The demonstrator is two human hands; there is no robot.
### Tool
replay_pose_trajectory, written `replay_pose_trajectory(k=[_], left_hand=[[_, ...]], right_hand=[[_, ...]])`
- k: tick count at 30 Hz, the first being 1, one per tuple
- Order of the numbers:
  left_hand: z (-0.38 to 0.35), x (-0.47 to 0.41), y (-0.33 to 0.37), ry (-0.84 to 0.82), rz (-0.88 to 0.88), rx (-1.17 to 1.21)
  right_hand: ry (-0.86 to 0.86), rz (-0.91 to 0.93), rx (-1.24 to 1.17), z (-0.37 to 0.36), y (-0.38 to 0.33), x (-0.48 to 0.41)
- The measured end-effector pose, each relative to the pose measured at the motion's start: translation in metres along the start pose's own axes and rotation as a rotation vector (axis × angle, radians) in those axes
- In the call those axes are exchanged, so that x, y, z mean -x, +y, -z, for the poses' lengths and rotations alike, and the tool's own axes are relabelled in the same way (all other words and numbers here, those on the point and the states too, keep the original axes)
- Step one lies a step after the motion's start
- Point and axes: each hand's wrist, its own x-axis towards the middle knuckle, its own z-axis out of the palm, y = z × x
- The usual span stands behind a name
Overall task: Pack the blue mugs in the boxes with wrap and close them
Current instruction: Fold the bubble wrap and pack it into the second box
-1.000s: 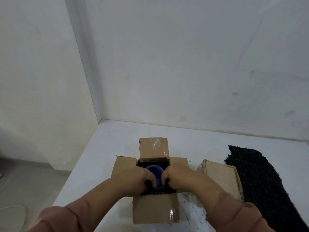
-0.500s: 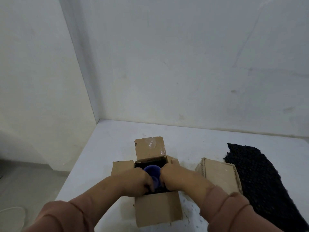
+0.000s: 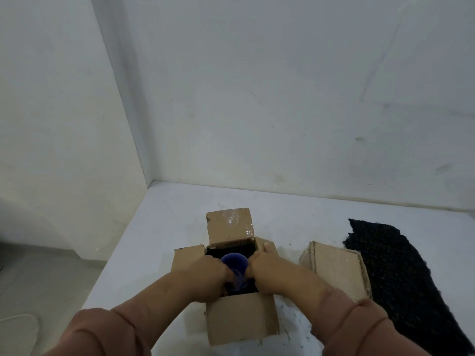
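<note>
An open cardboard box [image 3: 241, 319] stands on the white table with its flaps spread. Inside it sits a blue mug [image 3: 235, 263], ringed by black wrap [image 3: 243, 249] that lines the box. My left hand [image 3: 205, 278] reaches into the box on the mug's left, fingers curled down at the mug and wrap. My right hand [image 3: 264, 268] is at the mug's right, with the thumb on the right flap. Exactly what each hand grips is hidden by the fingers.
A second cardboard box [image 3: 336, 268] lies shut just to the right. Further right a sheet of black wrap [image 3: 401, 278] is spread on the table [image 3: 164, 227]. Walls close the back and left. The table's left edge drops to the floor.
The box now stands slightly skewed, its far flap tilted left. My right thumb has come up onto the right flap. Both hands stay in the box around the mug.
</note>
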Motion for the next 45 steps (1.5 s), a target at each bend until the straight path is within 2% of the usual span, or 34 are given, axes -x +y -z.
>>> replay_pose_trajectory(k=[4,10,19,28,32,34,36,38,40,42,45], left_hand=[[0.001,0.0,-0.003,0.041,-0.039,0.038],[0.001,0.002,-0.004,0.105,-0.098,0.013],[0.004,0.003,0.0,0.072,-0.07,0.055],[0.005,0.003,0.004,0.114,-0.051,0.026],[0.01,0.0,0.006,-0.013,0.019,0.107],[0.018,-0.003,0.006,-0.083,0.111,0.213],[0.027,-0.007,0.009,-0.044,0.19,0.309],[0.036,-0.013,0.016,-0.03,0.238,0.359],[0.041,-0.022,0.025,-0.129,0.276,0.347],[0.043,-0.028,0.037,-0.277,0.348,0.319],[0.044,-0.026,0.048,-0.379,0.438,0.045]], right_hand=[[0.002,0.026,-0.133,0.004,0.003,0.002],[-0.065,0.024,-0.06,0.008,0.004,-0.003],[0.251,-0.032,0.057,-0.014,0.001,-0.01],[0.245,-0.003,0.084,-0.011,0.004,-0.009],[0.192,-0.007,0.004,-0.005,0.005,-0.004],[0.214,-0.008,-0.225,0.003,0.009,0.007],[0.338,-0.105,-0.558,0.012,0.02,0.021],[0.393,-0.206,-0.684,0.013,0.034,0.034],[0.356,-0.188,-0.634,0.006,0.041,0.044],[0.308,-0.04,-0.525,-0.002,0.037,0.048],[0.255,0.093,-0.258,-0.009,0.024,0.042]])
